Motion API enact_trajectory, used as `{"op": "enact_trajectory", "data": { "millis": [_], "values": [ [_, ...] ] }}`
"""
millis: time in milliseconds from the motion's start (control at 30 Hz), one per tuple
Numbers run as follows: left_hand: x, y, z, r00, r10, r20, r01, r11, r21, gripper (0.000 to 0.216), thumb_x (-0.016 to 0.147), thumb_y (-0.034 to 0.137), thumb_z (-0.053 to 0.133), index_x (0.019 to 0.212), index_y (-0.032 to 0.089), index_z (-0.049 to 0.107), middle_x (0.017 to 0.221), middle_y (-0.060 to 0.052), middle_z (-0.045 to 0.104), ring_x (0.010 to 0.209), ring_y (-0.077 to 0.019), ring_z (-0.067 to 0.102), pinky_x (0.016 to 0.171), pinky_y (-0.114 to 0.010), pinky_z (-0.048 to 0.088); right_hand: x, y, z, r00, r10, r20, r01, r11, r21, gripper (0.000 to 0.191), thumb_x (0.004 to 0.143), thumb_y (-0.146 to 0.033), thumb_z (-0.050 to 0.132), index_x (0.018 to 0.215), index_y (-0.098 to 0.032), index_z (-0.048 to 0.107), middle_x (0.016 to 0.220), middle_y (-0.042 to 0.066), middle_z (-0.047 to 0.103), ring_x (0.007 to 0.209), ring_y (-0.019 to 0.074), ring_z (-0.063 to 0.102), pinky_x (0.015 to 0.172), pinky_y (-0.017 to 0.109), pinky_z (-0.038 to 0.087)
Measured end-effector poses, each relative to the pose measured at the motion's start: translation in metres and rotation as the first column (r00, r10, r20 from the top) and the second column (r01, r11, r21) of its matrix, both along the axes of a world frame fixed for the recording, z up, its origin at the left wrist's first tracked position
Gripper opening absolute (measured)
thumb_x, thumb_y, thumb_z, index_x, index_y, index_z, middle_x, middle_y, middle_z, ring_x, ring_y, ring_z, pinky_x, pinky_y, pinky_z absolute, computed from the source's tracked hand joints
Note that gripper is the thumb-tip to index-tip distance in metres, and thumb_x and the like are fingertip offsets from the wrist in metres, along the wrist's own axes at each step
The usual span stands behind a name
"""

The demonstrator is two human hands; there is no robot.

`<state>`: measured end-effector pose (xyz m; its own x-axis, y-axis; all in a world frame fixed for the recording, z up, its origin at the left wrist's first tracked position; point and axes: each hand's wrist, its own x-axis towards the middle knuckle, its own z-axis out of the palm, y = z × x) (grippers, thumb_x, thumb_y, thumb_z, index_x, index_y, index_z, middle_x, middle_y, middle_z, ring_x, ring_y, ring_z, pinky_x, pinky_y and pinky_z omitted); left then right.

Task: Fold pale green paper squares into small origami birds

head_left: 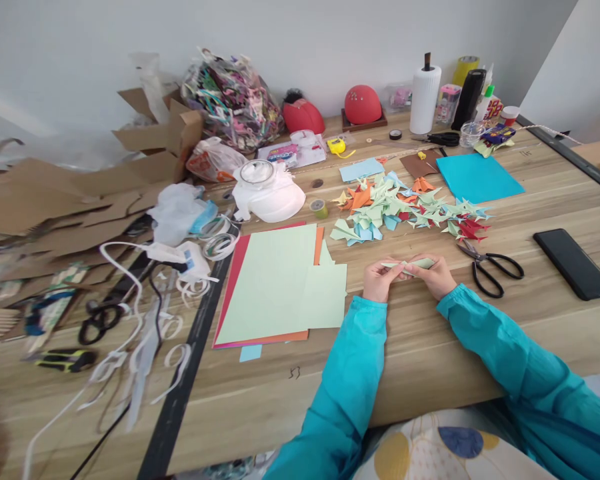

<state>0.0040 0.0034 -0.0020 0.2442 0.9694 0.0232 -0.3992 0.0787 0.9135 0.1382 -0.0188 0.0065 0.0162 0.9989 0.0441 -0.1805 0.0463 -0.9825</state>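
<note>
A small folded piece of pale green paper (421,264) is pinched between my two hands above the table's front part. My left hand (379,279) grips its left end and my right hand (439,277) its right end, thumbs on top. Just beyond the hands lies a pile of folded paper cranes (380,203) in green, orange, blue and red. To the left is a stack of coloured sheets with a pale green sheet (270,287) on top. Black-handled scissors (495,270) lie open to the right of my right hand.
A black phone (575,263) lies at the right. Bright blue paper (480,178) is behind the cranes. A white paper-towel-like cylinder (425,100) and red pincushion-like domes (363,104) stand along the wall. Cords, a power strip (167,252) and cardboard (75,200) crowd the left.
</note>
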Motion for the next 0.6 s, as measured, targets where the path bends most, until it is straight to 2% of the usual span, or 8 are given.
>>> {"op": "enact_trajectory", "data": {
  "millis": [133,333,500,600],
  "values": [
    [-0.0003,-0.0010,0.0036,0.999,-0.029,0.023,0.030,0.999,-0.032,0.020,0.061,0.033,0.074,0.060,0.015,0.066,0.057,0.000,0.060,0.056,-0.0139,0.059,0.059,-0.030,0.051,0.0002,0.0000,-0.0019,1.000,0.006,-0.027,-0.006,1.000,-0.001,0.021,0.063,-0.035,0.074,0.064,-0.015,0.065,0.057,0.001,0.064,0.053,0.0130,0.056,0.053,0.028,0.047],
    [0.0023,0.0001,0.0012,0.999,0.002,0.051,0.006,0.989,-0.146,0.034,0.064,0.048,0.067,0.061,0.014,0.066,0.053,-0.002,0.059,0.054,-0.0141,0.058,0.056,-0.029,0.049,0.0009,0.0010,-0.0067,0.998,-0.003,-0.066,-0.001,0.998,-0.061,0.022,0.060,-0.035,0.075,0.065,-0.016,0.066,0.054,0.000,0.063,0.050,0.0124,0.054,0.052,0.027,0.045],
    [-0.0010,0.0028,-0.0036,0.979,0.193,-0.063,-0.196,0.980,-0.040,0.026,0.064,0.040,0.070,0.054,0.017,0.065,0.058,0.000,0.059,0.054,-0.0098,0.054,0.053,-0.024,0.042,0.0016,0.0021,-0.0064,0.997,-0.019,-0.076,0.012,0.995,-0.099,0.023,0.058,-0.036,0.076,0.063,-0.016,0.066,0.049,-0.001,0.061,0.045,0.0118,0.053,0.048,0.026,0.042],
    [-0.0031,0.0029,-0.0030,0.972,0.219,-0.085,-0.218,0.976,0.026,0.031,0.068,0.038,0.067,0.047,0.017,0.061,0.053,0.001,0.054,0.054,-0.0089,0.051,0.052,-0.023,0.039,0.0012,0.0022,-0.0063,0.996,-0.011,-0.086,0.000,0.993,-0.116,0.024,0.057,-0.036,0.077,0.063,-0.016,0.067,0.048,-0.001,0.061,0.043,0.0115,0.052,0.046,0.025,0.041]
  ]
}}
